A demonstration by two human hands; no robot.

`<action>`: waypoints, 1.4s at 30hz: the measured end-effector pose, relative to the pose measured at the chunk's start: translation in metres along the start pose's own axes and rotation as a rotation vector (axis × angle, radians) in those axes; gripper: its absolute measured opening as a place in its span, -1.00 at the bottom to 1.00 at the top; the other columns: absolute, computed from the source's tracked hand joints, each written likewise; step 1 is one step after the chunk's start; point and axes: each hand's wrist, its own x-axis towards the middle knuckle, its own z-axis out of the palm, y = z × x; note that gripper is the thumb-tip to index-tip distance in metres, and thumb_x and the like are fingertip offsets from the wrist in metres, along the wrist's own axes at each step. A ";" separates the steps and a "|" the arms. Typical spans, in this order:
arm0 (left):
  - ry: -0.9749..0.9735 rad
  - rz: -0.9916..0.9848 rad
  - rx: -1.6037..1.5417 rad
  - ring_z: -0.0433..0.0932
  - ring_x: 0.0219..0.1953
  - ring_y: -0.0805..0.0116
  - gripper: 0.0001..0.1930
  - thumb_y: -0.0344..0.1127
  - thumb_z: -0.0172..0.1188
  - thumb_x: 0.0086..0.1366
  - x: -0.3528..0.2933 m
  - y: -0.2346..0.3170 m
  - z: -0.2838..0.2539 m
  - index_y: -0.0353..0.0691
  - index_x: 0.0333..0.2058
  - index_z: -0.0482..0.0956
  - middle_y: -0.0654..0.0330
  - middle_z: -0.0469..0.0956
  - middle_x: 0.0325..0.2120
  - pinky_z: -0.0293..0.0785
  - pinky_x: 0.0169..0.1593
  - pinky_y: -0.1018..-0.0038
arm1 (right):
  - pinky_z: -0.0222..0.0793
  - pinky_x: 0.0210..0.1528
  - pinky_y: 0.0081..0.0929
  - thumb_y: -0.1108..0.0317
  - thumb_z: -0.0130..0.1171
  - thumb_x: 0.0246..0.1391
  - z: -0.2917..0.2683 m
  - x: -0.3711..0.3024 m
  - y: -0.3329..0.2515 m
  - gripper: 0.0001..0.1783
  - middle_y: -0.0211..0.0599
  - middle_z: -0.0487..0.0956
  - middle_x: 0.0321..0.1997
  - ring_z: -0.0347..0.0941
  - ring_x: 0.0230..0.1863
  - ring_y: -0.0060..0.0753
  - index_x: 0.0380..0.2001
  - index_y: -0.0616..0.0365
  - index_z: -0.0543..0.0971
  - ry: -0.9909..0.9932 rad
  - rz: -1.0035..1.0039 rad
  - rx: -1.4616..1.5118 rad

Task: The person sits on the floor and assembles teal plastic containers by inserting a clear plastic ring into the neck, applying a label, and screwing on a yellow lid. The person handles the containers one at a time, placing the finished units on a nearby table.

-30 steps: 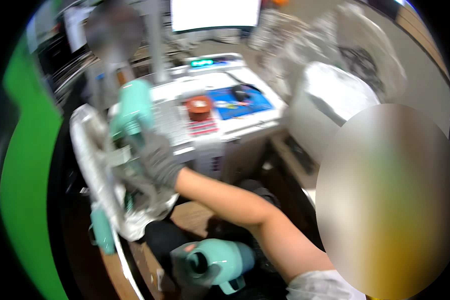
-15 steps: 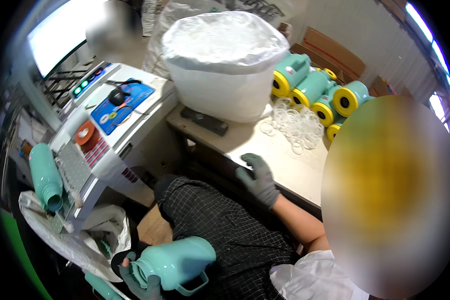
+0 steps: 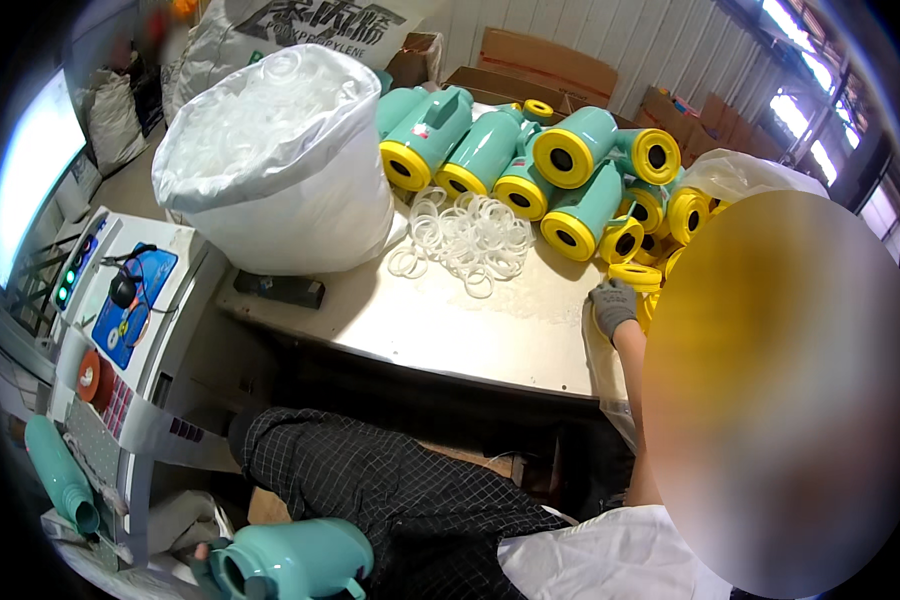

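Note:
My left hand (image 3: 206, 574), in a grey glove with a bare fingertip showing, grips the open neck of a teal plastic jug body (image 3: 305, 558). That jug lies on its side across my lap, handle downward, partly cut off by the lower edge. My gloved right hand (image 3: 615, 307) is stretched to the right end of the table, its fingers curled at a yellow plastic ring (image 3: 636, 275) beside a heap of such rings. Several teal jugs with yellow bases (image 3: 571, 148) are stacked behind it. A blurred patch covers part of the heap.
A white sack of clear rings (image 3: 290, 200) stands on the white table (image 3: 450, 340), beside loose clear rings (image 3: 475, 235) and a dark block (image 3: 280, 288). At left, a white machine (image 3: 185, 330) carries an orange spool (image 3: 94, 378); another teal jug (image 3: 58, 465) lies by it.
The view has swung right. My right hand has gone from above the table's front edge to the yellow rings at its right end. My left hand still holds the jug on my lap.

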 end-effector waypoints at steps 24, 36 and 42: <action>-0.100 -0.043 0.307 0.42 0.07 0.21 -0.19 -0.20 0.47 -0.21 -0.008 0.005 -0.011 -0.32 0.11 0.45 0.14 0.37 0.01 0.37 0.20 0.28 | 0.61 0.21 -0.22 0.54 0.22 0.06 -0.101 -0.083 -0.186 -0.39 -0.14 0.61 0.16 0.60 0.14 -0.19 0.24 0.29 0.43 -0.949 0.046 2.359; 0.639 -0.108 -0.371 0.55 -0.06 0.41 -0.66 -0.16 -0.14 0.63 -0.063 -0.082 -0.062 -0.27 0.08 0.49 0.22 0.55 -0.08 0.48 0.12 0.44 | 0.56 0.01 -0.44 0.07 0.03 0.48 -0.178 -0.136 -0.352 -0.52 -0.20 0.68 -0.03 0.61 -0.08 -0.42 0.09 0.33 0.59 -0.601 -0.511 1.825; 0.614 -0.042 0.010 0.56 0.09 0.33 -0.61 -0.16 -0.14 0.65 -0.073 -0.108 -0.010 -0.28 0.20 0.46 0.14 0.55 0.08 0.50 0.20 0.36 | 0.44 0.07 -0.37 0.29 0.39 0.06 -0.251 -0.191 -0.403 -0.35 -0.14 0.52 -0.04 0.49 -0.04 -0.27 0.22 0.32 0.56 -0.152 -1.089 1.725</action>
